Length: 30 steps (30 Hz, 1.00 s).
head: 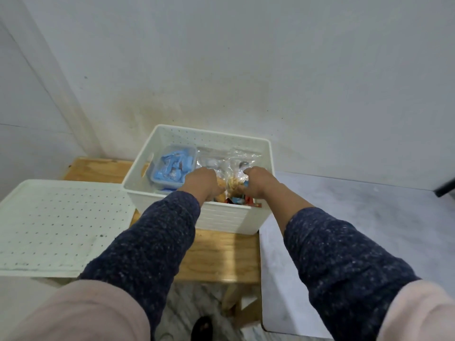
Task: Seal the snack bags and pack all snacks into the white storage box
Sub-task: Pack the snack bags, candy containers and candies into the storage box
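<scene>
Two hands settling a snack bag in the box

The left hand (200, 179) and right hand (257, 178) grip a clear snack bag (231, 168) between them, inside the white storage box (221, 219) at the desk's (219, 254) far edge, the bag's length running hand to hand.

The white storage box (221, 217) was matt plastic, its walls ribbed outside and dotted with small holes. Left of the box, its lid (56, 227) showed the same perforated matt plastic, slightly soiled. Under the box, the tabletop (221, 254) was bare, grained wood. Inside the box lay glossy, crinkled clear plastic snack bags (229, 158) and a clear plastic container (172, 166). The sleeves (152, 242) were flecked knitted cloth.
</scene>
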### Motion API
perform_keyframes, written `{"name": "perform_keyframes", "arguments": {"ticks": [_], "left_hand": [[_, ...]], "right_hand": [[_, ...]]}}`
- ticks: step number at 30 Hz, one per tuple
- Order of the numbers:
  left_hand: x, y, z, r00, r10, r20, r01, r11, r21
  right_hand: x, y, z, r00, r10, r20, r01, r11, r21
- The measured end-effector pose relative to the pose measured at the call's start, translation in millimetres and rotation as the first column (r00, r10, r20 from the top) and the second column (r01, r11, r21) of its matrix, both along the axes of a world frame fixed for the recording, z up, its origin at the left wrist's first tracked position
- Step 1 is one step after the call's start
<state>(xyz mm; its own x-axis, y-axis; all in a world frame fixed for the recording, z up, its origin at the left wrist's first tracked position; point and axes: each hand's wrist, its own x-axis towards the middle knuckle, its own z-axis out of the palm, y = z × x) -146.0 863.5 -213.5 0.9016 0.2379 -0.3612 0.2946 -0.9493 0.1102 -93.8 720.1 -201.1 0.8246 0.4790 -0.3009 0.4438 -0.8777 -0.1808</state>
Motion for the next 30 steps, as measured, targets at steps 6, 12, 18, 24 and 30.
{"name": "perform_keyframes", "arguments": {"ticks": [6, 12, 18, 24, 30], "left_hand": [[-34.7, 2.1, 30.1, 0.961, 0.096, 0.258, -0.130, 0.985, 0.116], [-95.3, 7.5, 54.0, 0.902, 0.230, 0.366, -0.278, 0.957, 0.086], [-175.0, 22.1, 50.9, 0.858, 0.377, 0.349, -0.433, 0.896, 0.097], [-247.1, 53.3, 34.0, 0.791, 0.536, 0.294, -0.583, 0.807, 0.097], [-295.5, 108.3, -4.4, 0.726, 0.656, 0.206, -0.676, 0.735, 0.042]], "right_hand": [[-20.8, -6.4, 25.2, 0.997, 0.060, 0.039, -0.061, 0.998, 0.010], [-54.9, -5.6, 51.2, 0.978, 0.180, 0.107, -0.189, 0.978, 0.083], [-103.8, 21.4, 57.4, 0.933, 0.332, 0.139, -0.351, 0.925, 0.148], [-153.2, 70.6, 42.2, 0.876, 0.470, 0.110, -0.482, 0.865, 0.138], [-192.6, 137.7, 0.3, 0.828, 0.558, 0.058, -0.561, 0.823, 0.090]]}}
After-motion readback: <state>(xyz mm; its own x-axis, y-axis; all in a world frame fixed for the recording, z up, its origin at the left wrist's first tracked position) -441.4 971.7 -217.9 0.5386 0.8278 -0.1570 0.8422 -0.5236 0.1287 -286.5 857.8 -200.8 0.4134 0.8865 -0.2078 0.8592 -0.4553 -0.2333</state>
